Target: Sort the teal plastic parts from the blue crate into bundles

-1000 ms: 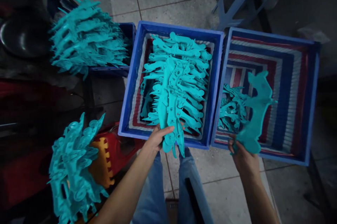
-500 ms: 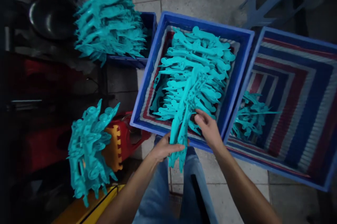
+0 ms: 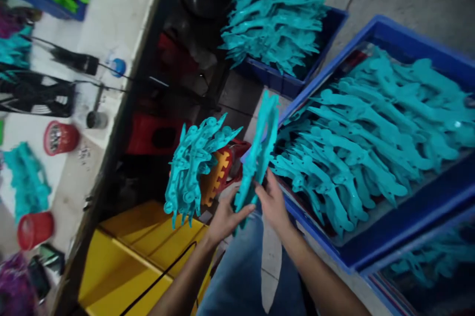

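Observation:
Two or so long teal plastic parts (image 3: 259, 145), held together as a pair, stand upright above my lap. Around their lower end my left hand (image 3: 223, 218) is closed, thumb across the front. My right hand (image 3: 273, 201) grips their right side; its fingertips are partly hidden. To the right, similar teal parts (image 3: 341, 152) lie in rows in a blue crate (image 3: 378, 26). Left of my hands sits a pile of teal parts (image 3: 195, 167) beside a yellow notched piece (image 3: 217, 177).
A heaped stack of teal parts (image 3: 278, 14) fills a smaller blue bin (image 3: 272, 76). At left is a worktable (image 3: 111, 14) with red cups (image 3: 61, 137), cables and a green-filled crate (image 3: 55, 1). A yellow box (image 3: 122, 266) stands below it. Another crate (image 3: 393, 281) is at lower right.
My view has swung left, bringing the worktable in. The held parts have moved from over the crate to its left side, and my right hand has come closer to my left.

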`<state>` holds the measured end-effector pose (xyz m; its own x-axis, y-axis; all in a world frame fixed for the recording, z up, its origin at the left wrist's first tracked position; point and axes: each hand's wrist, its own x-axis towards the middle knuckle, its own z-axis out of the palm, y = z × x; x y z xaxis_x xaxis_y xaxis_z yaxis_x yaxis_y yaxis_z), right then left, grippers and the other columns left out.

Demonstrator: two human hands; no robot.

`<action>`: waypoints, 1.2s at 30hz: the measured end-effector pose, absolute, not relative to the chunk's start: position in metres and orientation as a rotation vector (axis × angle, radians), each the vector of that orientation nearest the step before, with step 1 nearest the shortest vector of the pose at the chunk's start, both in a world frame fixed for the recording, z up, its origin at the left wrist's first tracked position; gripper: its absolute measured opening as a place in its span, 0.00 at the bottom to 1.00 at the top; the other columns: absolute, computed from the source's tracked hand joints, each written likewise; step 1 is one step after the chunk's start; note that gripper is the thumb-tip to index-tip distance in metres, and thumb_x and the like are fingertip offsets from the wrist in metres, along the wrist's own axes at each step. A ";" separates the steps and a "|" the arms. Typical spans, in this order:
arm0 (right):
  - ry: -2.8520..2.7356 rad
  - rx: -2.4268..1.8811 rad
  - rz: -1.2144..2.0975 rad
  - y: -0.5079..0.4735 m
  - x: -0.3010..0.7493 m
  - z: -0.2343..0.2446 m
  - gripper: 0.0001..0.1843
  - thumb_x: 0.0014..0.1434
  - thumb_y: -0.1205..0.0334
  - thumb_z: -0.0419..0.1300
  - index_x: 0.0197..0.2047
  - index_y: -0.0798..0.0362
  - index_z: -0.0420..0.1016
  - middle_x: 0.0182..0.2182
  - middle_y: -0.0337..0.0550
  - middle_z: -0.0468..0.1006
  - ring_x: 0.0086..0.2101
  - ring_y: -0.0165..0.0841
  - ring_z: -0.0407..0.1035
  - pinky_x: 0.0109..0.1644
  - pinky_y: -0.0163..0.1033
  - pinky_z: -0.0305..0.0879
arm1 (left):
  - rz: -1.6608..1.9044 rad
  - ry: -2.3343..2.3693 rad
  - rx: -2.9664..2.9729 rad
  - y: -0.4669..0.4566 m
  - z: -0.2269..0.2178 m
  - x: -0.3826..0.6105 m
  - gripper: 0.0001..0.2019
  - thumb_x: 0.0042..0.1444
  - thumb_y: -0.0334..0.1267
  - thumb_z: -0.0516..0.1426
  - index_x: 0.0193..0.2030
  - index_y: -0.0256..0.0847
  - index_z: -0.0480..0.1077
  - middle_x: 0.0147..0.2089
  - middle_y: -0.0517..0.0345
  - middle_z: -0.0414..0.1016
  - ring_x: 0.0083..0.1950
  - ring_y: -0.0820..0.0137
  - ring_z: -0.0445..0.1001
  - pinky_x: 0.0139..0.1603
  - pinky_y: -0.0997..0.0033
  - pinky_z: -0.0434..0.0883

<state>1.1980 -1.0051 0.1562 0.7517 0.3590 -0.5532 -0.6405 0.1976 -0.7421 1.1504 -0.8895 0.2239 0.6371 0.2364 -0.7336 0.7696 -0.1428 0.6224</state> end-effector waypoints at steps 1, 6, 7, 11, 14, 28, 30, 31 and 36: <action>0.258 -1.174 0.728 -0.981 1.195 0.161 0.32 0.58 0.54 0.58 0.64 0.47 0.58 0.59 0.43 0.67 0.57 0.39 0.63 0.62 0.45 0.60 | -0.529 0.907 1.699 -0.873 0.232 1.143 0.26 0.48 0.44 0.64 0.55 0.40 0.69 0.52 0.52 0.75 0.52 0.61 0.72 0.54 0.66 0.68; 0.208 -1.371 0.724 -0.879 1.170 0.180 0.29 0.58 0.50 0.57 0.61 0.52 0.63 0.54 0.48 0.72 0.52 0.39 0.67 0.58 0.45 0.64 | -0.356 1.224 1.714 -0.792 0.261 1.101 0.25 0.48 0.48 0.63 0.52 0.37 0.71 0.48 0.50 0.77 0.48 0.61 0.75 0.50 0.66 0.70; 0.179 -1.418 0.717 -0.864 1.163 0.182 0.28 0.60 0.50 0.56 0.60 0.53 0.63 0.54 0.49 0.72 0.53 0.39 0.67 0.59 0.45 0.64 | -0.295 1.281 1.738 -0.777 0.265 1.091 0.26 0.48 0.49 0.63 0.52 0.37 0.70 0.47 0.50 0.77 0.48 0.60 0.75 0.51 0.65 0.70; 0.043 -1.553 0.697 -0.816 1.134 0.186 0.28 0.65 0.52 0.46 0.65 0.57 0.58 0.60 0.55 0.64 0.59 0.40 0.59 0.62 0.47 0.59 | -0.061 1.518 1.838 -0.722 0.274 1.053 0.29 0.46 0.52 0.63 0.52 0.35 0.69 0.47 0.48 0.77 0.49 0.59 0.74 0.52 0.63 0.70; -0.028 -1.648 0.714 -0.791 1.110 0.184 0.29 0.66 0.52 0.46 0.66 0.55 0.55 0.55 0.57 0.67 0.56 0.42 0.62 0.58 0.49 0.62 | 0.028 1.600 1.879 -0.700 0.278 1.032 0.29 0.44 0.51 0.64 0.51 0.37 0.71 0.47 0.50 0.77 0.49 0.58 0.74 0.53 0.62 0.69; -0.413 -1.714 0.864 -0.781 1.072 0.167 0.30 0.58 0.61 0.56 0.63 0.56 0.59 0.55 0.59 0.64 0.54 0.44 0.61 0.55 0.50 0.64 | 0.114 1.531 1.644 -0.709 0.256 1.050 0.27 0.45 0.49 0.65 0.51 0.38 0.71 0.39 0.55 0.77 0.39 0.67 0.74 0.42 0.72 0.71; -0.383 -1.697 0.742 -0.811 1.094 0.156 0.22 0.60 0.63 0.54 0.57 0.52 0.68 0.51 0.53 0.70 0.52 0.39 0.64 0.55 0.46 0.64 | 0.094 1.519 1.623 -0.720 0.246 1.066 0.28 0.44 0.49 0.65 0.51 0.37 0.71 0.38 0.55 0.77 0.37 0.66 0.75 0.39 0.71 0.72; -0.320 -1.729 0.665 -0.831 1.109 0.144 0.18 0.60 0.64 0.53 0.53 0.51 0.71 0.47 0.50 0.72 0.50 0.38 0.65 0.54 0.45 0.64 | 0.070 1.498 1.638 -0.727 0.240 1.075 0.28 0.43 0.49 0.65 0.50 0.37 0.72 0.38 0.54 0.78 0.37 0.66 0.75 0.38 0.71 0.72; 0.438 -2.129 0.701 -0.942 1.201 0.005 0.14 0.59 0.66 0.51 0.44 0.56 0.74 0.43 0.51 0.75 0.46 0.38 0.68 0.54 0.46 0.63 | -0.072 1.258 1.851 -0.771 0.206 1.122 0.20 0.45 0.48 0.64 0.41 0.37 0.75 0.36 0.54 0.78 0.37 0.65 0.76 0.39 0.71 0.73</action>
